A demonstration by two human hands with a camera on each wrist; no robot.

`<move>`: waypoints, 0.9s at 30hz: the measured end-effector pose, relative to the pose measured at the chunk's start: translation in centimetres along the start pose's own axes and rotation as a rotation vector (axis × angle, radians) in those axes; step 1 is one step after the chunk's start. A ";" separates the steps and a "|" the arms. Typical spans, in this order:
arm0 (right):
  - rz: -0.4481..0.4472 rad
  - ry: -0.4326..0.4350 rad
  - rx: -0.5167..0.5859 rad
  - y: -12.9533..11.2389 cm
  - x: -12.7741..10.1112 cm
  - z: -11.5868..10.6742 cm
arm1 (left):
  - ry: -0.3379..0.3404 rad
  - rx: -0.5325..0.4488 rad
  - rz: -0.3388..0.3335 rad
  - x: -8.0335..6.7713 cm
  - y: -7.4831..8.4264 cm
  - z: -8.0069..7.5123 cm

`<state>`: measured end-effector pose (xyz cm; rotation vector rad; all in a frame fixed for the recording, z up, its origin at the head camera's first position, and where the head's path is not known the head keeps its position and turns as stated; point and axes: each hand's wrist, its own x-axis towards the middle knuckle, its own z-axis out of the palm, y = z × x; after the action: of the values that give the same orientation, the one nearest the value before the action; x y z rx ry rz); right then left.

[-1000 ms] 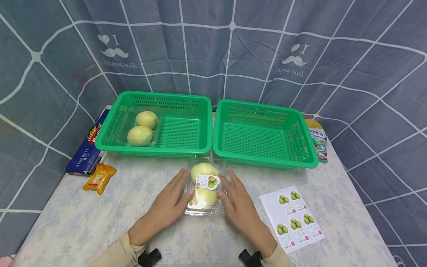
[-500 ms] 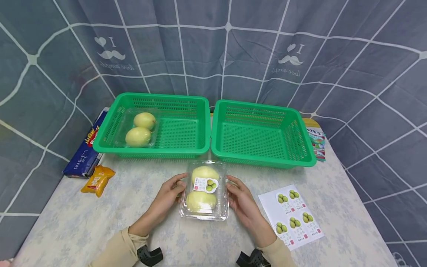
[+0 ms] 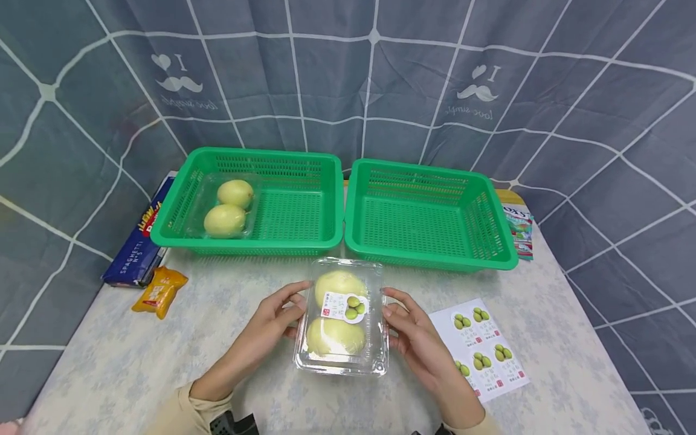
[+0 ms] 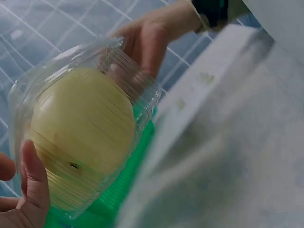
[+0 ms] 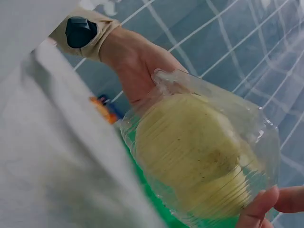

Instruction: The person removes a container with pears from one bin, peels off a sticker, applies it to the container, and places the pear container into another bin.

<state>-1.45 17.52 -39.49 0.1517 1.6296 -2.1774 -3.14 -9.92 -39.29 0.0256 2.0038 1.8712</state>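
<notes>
Left hand (image 3: 274, 320), fingers curled, gripping a clear pack (image 3: 341, 319) of two fruits (image 3: 336, 336), pack at lower centre, lifted and looking larger than a second ago, right hand (image 3: 415, 335), fingers curled, gripping its right edge, covering more of the sheet (image 3: 484, 350) at lower right

Left basket (image 3: 290, 211), holding one tub (image 3: 210, 196), adjoins right basket (image 3: 418, 229); box (image 3: 130, 258) lies left of the pair, packet (image 3: 520, 232) right. In front, left to right: snack (image 3: 160, 292), left hand (image 3: 277, 318), second tub (image 3: 374, 335), right hand (image 3: 414, 332), sheet (image 3: 484, 347).
</notes>
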 end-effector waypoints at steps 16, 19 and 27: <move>-0.156 0.049 -0.206 -12.4 5.2 -4.4 | -0.095 0.108 0.183 9.3 11.7 2.5; -0.082 0.104 -0.270 -13.5 8.4 -5.8 | -0.035 0.219 0.146 12.9 12.6 3.3; 0.053 0.220 -0.400 -12.6 14.6 -9.3 | -0.052 0.633 0.089 19.8 11.6 5.8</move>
<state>-21.04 25.32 -35.90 0.3205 2.1205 -1.8017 -22.62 2.36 -33.69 0.3377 2.5008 1.1913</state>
